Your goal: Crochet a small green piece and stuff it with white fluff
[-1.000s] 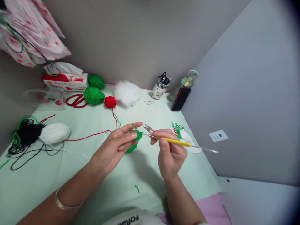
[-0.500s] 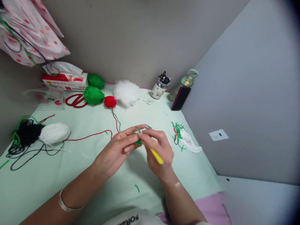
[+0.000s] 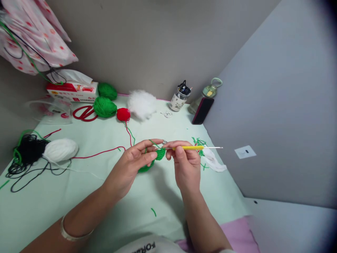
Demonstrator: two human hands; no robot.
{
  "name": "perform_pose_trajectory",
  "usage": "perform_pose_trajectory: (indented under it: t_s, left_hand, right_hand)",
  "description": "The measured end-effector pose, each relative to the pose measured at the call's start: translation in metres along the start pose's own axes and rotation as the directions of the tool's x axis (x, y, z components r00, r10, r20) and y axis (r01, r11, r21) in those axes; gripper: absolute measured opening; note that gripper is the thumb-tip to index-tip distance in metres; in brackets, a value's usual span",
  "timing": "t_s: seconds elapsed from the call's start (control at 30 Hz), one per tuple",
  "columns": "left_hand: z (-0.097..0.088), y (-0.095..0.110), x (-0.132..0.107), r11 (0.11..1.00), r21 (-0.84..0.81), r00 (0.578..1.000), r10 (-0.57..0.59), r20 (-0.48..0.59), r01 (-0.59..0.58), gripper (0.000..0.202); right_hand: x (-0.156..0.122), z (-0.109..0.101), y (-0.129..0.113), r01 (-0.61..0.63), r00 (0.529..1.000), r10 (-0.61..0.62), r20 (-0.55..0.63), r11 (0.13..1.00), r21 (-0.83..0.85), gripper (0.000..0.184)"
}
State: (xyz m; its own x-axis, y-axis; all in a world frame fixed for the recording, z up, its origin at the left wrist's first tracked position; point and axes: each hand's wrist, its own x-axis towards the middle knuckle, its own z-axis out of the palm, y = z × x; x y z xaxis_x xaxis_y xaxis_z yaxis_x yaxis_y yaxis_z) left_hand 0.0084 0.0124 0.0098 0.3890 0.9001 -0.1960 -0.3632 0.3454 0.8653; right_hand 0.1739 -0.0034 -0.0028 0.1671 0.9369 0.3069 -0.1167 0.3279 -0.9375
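My left hand [image 3: 131,165] pinches a small green crocheted piece [image 3: 159,154] above the pale green table cover [image 3: 79,196]. My right hand [image 3: 184,163] grips a yellow-handled crochet hook [image 3: 188,148], held level with its metal end pointing right and its tip at the green piece. A strand of green yarn runs over my left forefinger. The two hands are almost touching, with small metal snips [image 3: 165,142] lying just behind them.
Green yarn balls [image 3: 105,106], a red ball [image 3: 123,114] and white stuffing [image 3: 142,103] lie at the back. A white skein [image 3: 60,150] and black yarn [image 3: 27,149] sit left. Red scissors [image 3: 84,113], tissue box [image 3: 72,91], jar [image 3: 180,98], phone [image 3: 202,110] and yarn scraps [image 3: 201,147] surround.
My right hand turned the hook from pointing down toward me back to level, its end to the right. The green piece shows again between the hands.
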Motion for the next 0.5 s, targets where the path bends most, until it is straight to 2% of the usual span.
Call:
perform_pose_trajectory:
  t_s: [0.17,0.23,0.4,0.5]
  left_hand:
    - [0.0038,0.0002,-0.0020,0.998,-0.053,0.999,-0.026,-0.033,0.024,0.052]
    - [0.0029,0.0009,-0.0019,0.993,-0.109,0.998,-0.056,-0.014,0.054,0.054]
    - [-0.0040,0.0017,-0.0014,0.963,-0.224,0.985,-0.128,0.114,0.151,0.044]
    - [-0.0027,-0.0004,-0.0032,0.978,-0.192,0.992,-0.068,0.104,0.087,0.044]
  right_hand:
    - [-0.0025,0.0042,-0.0009,0.113,0.993,-0.108,0.051,0.989,-0.098,0.017]
    - [-0.0023,0.0047,-0.0014,0.119,0.992,-0.114,0.056,0.988,-0.099,0.017]
    - [0.0038,0.0004,-0.0043,-0.071,0.997,0.073,-0.016,0.994,0.081,0.024]
    - [0.0040,0.0012,-0.0044,-0.126,0.992,0.123,0.033,0.985,0.117,0.026]
